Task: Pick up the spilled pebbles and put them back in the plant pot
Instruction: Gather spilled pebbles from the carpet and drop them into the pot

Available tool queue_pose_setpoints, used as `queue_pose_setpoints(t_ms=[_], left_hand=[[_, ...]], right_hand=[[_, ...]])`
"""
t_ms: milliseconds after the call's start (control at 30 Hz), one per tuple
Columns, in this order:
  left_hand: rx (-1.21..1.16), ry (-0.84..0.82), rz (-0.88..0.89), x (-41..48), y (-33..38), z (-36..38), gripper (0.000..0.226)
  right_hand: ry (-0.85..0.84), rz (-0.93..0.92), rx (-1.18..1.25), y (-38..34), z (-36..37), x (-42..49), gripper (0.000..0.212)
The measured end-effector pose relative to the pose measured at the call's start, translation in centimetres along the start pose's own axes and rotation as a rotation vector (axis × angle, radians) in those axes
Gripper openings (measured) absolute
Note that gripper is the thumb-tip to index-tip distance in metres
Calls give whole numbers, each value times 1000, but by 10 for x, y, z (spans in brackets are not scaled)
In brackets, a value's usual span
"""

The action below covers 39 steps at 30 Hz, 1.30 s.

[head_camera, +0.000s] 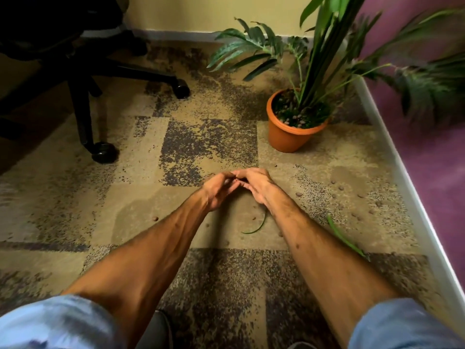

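On the mottled tan-and-dark patterned carpet point(211, 144), low in front of the person, the left hand point(218, 190) and the right hand point(254, 185) meet with their fingertips touching, both curled inward and cupped toward each other; whether either palm holds anything I cannot tell, since the fingers hide the insides. Both forearms are bare, reaching forward from rolled pale blue sleeves point(57, 323) at the bottom edge.

The small brown round pebbles point(341, 188) lie scattered on the carpet — most of them to the right of the hands, spread between the hands and the white skirting board point(412, 197) along the purple wall point(432, 152); a few more sit nearer the person, between and beside the forearms, one well off to the left. A curved green leaf strip point(256, 226) lies on the carpet just below the right wrist; a second, straighter green leaf point(344, 239) lies to the right of the right forearm.

The round terracotta-orange plastic plant pot point(289, 133) stands upright on the carpet beyond the hands and to the right, well apart from them; its soil surface carries more pebbles around the stems of a tall green leafy plant point(324, 54). At the upper left stands a black wheeled office chair base point(100, 71) — two castors rest on the carpet.
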State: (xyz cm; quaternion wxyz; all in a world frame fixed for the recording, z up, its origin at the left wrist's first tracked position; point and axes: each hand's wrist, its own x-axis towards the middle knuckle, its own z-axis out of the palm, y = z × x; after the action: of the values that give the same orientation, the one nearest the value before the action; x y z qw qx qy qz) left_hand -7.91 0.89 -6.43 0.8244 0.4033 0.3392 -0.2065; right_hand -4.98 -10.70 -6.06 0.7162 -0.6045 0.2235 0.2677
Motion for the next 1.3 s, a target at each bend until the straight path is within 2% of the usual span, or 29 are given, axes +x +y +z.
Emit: queue_pose_setpoints(t_ms=[133,267,333,467,600,667,867,967,1067,1200,1300], left_hand=[[44,-14,-34,15,-2,37,20],[-15,-92,-106,20,6,68,20],[-55,-135,-117,22,13,86,25],[-147,-155,-69,27,40,124,24],[-192,-136,-9,27,70,160,33],[-180,-115,26,26,81,177,34],[-203,-176,47,27,91,209,37],[-251,-278,46,20,91,217,54],[-245,-365,39,14,91,222,62],[-285,-381,53,13,90,217,61],[-318,-324,83,18,90,211,59]], right_hand=[[135,-76,-57,-17,-31,4,29],[184,-78,56,-44,-62,7,7],[163,-78,123,-60,-74,7,15],[153,-125,359,-98,-91,7,29],[176,-209,693,-137,-100,1,20],[192,-230,769,-152,-104,-1,34],[200,-187,771,-179,-105,-7,53],[104,-212,851,-185,-106,-12,52],[76,-236,868,-187,-109,-11,53],[80,-240,840,-185,-112,-6,53],[124,-260,834,-178,-110,-9,54]])
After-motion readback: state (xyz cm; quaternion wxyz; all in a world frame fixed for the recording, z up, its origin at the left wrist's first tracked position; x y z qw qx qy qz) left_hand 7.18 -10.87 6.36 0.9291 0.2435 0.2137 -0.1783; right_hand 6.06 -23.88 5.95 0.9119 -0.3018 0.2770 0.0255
